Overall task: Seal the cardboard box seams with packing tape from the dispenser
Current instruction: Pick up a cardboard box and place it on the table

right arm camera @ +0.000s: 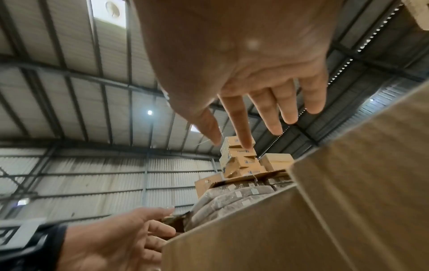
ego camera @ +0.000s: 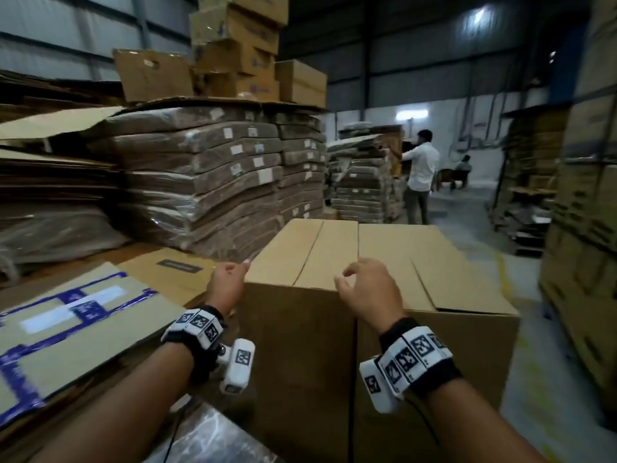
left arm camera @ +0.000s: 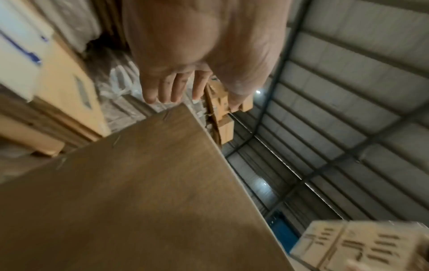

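Note:
A large brown cardboard box (ego camera: 334, 345) stands right in front of me, its top flaps folded down and meeting at a centre seam (ego camera: 358, 242). My left hand (ego camera: 230, 279) is at the box's near left top corner, fingers relaxed and holding nothing. The left wrist view shows its fingers (left arm camera: 162, 89) just past the corner of the box (left arm camera: 139, 201). My right hand (ego camera: 364, 285) hovers over the near top edge with its fingers spread and empty. In the right wrist view those fingers (right arm camera: 274, 113) hang above the box (right arm camera: 301, 229). No tape dispenser shows in any view.
Flat cardboard with blue tape (ego camera: 66, 329) lies to my left. Behind it rise stacks of wrapped cardboard bundles (ego camera: 213, 182) topped with boxes (ego camera: 240, 51). A person in a white shirt (ego camera: 420, 172) stands in the aisle beyond. Stacked cartons (ego camera: 584, 228) line the right side.

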Tool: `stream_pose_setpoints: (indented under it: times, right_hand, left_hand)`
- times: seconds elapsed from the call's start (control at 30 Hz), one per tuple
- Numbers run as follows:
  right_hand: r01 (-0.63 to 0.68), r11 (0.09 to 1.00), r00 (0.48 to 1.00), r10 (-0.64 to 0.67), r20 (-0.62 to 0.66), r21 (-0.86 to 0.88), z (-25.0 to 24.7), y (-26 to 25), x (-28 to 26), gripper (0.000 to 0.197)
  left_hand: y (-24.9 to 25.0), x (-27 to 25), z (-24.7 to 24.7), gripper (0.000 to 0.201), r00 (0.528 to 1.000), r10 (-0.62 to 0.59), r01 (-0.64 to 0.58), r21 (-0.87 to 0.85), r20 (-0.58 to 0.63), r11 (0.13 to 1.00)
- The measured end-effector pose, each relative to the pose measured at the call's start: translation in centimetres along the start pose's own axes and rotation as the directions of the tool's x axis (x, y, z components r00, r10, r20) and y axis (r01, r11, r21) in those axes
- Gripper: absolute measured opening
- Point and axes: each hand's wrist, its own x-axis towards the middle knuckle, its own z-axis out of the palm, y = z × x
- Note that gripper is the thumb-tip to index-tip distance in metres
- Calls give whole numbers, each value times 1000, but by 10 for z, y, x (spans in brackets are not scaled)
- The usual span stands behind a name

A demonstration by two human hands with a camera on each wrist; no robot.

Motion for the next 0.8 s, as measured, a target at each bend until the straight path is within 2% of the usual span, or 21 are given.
stream_pose_setpoints:
  times: [0.07, 0.17, 0.23, 0.33, 0.43, 0.5, 0.57, 0.7, 0.8]
  right_hand:
    - [10, 989, 991, 11, 136, -148, 5, 4, 8, 41]
    - [69, 943, 948, 39, 315, -324, 15, 7, 22, 48]
    - [97, 921, 923, 58, 379, -376, 22, 9, 28, 53]
    - [165, 891, 899, 40, 437, -422, 29, 7, 31, 60]
    - [186, 907, 904, -6, 428, -379, 40, 6, 27, 64]
    - [157, 939, 915, -21, 404, -306, 47, 3, 23, 64]
    - [120, 959, 928, -16, 372, -258, 53, 1, 20, 60]
    - [80, 970, 948, -3, 319, -229, 53, -4, 21, 47]
    - [33, 980, 954, 28, 299, -195, 49, -6, 24, 42]
  left_hand:
    - [-3, 4, 8, 36, 999, -18, 18, -19, 28, 1000]
    - [-16, 12, 20, 52, 997, -54, 54, -3, 59, 999]
    - [-20, 15, 24, 43, 999, -43, 43, 7, 26, 999]
    - [-23, 17, 17, 33, 993, -113, 114, -73, 20, 991]
    - [-38, 21, 6, 34, 981, -190, 192, -160, 29, 968]
    - [-50, 26, -1, 44, 967, -251, 256, -230, 50, 939]
    - [-49, 23, -5, 54, 938, -323, 346, -306, 126, 887]
    - [-32, 7, -2, 36, 912, -335, 401, -349, 235, 847]
    - [-22, 1, 2, 36, 907, -356, 416, -357, 223, 836]
